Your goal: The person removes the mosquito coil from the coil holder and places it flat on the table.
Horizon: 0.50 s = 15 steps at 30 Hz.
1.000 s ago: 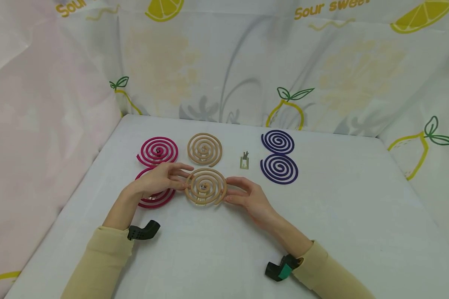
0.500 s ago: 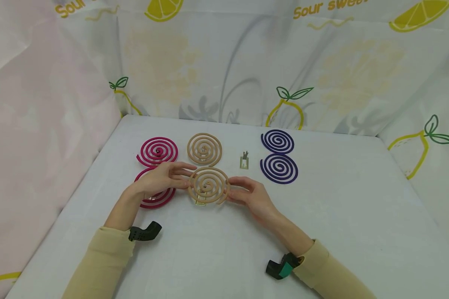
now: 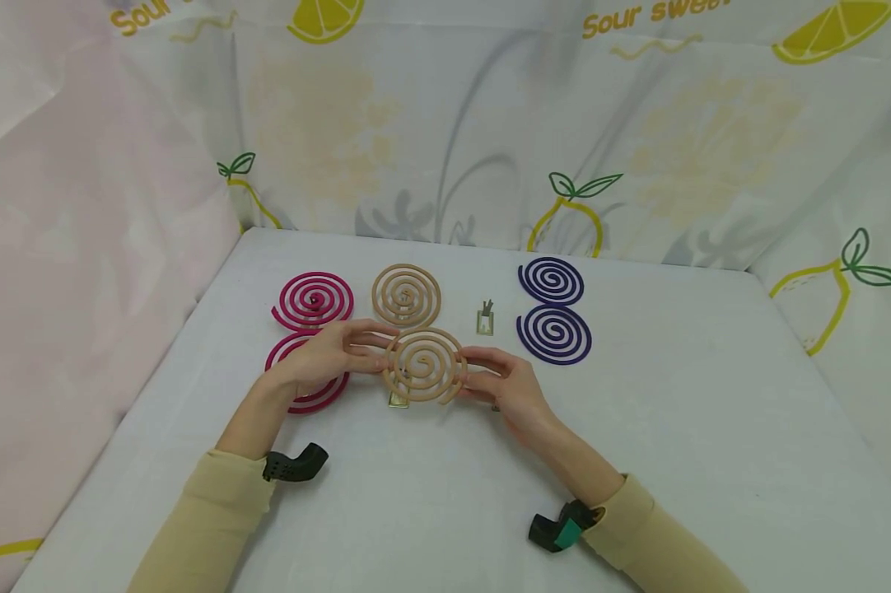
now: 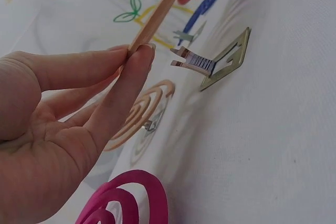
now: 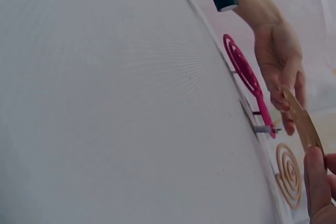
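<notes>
Lifted clear of its metal stand (image 3: pixel 398 399), the tan coil (image 3: pixel 425 366) now sits a little higher and further right in the head view than a second ago, when it still lay low over the stand. It hangs between the two hands near the middle of the frame, tilted, with the stand left on the white table (image 3: pixel 712 428) just below its lower left edge. The left hand (image 3: pixel 330 356) pinches the coil's left rim between thumb and straight fingertips, as the left wrist view shows edge-on. The right hand (image 3: pixel 506 387) holds the opposite rim with curled fingers. Under the left hand lies a pink coil (image 3: pixel 306 394), with a second pink coil (image 3: pixel 314 301) above it. A second tan coil (image 3: pixel 406 295) lies flat just above the held one. To the right, a spare stand (image 3: pixel 485 318) sits beside two purple coils (image 3: pixel 553 311), well apart from both hands.
</notes>
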Tool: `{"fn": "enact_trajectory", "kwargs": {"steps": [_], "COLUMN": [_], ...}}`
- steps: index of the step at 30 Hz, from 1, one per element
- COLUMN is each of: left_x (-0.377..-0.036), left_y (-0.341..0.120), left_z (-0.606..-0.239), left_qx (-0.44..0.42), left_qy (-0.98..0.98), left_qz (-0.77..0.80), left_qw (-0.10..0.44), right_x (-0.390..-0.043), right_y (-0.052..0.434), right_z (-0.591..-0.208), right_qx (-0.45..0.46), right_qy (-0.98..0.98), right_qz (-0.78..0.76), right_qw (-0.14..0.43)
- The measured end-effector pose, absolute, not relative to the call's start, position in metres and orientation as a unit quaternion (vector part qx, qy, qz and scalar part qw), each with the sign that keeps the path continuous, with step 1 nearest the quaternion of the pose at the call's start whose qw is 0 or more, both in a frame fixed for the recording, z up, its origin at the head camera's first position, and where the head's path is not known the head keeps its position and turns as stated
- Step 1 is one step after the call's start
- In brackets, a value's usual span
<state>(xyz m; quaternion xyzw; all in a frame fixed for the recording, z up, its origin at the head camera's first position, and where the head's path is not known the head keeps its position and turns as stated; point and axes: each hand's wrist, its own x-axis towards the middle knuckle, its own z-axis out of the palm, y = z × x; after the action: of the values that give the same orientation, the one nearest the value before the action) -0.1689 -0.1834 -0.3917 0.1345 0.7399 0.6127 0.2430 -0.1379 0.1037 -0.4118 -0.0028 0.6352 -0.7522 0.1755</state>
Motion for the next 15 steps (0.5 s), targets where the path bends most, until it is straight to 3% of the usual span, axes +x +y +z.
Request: {"fn": "enact_trajectory", "kwargs": {"steps": [15], "left_x": [-0.1675], "left_y": [-0.1799], "left_z": [-0.3906], "left_qx": [0.136], "left_qy": [0.728], "left_qz": [0.632], "left_qw": [0.228], "right_x": [-0.1408], "right_y": [0.106], "right_z": [-0.4096], "right_qx": [0.002], "right_qy": [0.635], "right_qz": [-0.755], "right_qw": [0.162]}}
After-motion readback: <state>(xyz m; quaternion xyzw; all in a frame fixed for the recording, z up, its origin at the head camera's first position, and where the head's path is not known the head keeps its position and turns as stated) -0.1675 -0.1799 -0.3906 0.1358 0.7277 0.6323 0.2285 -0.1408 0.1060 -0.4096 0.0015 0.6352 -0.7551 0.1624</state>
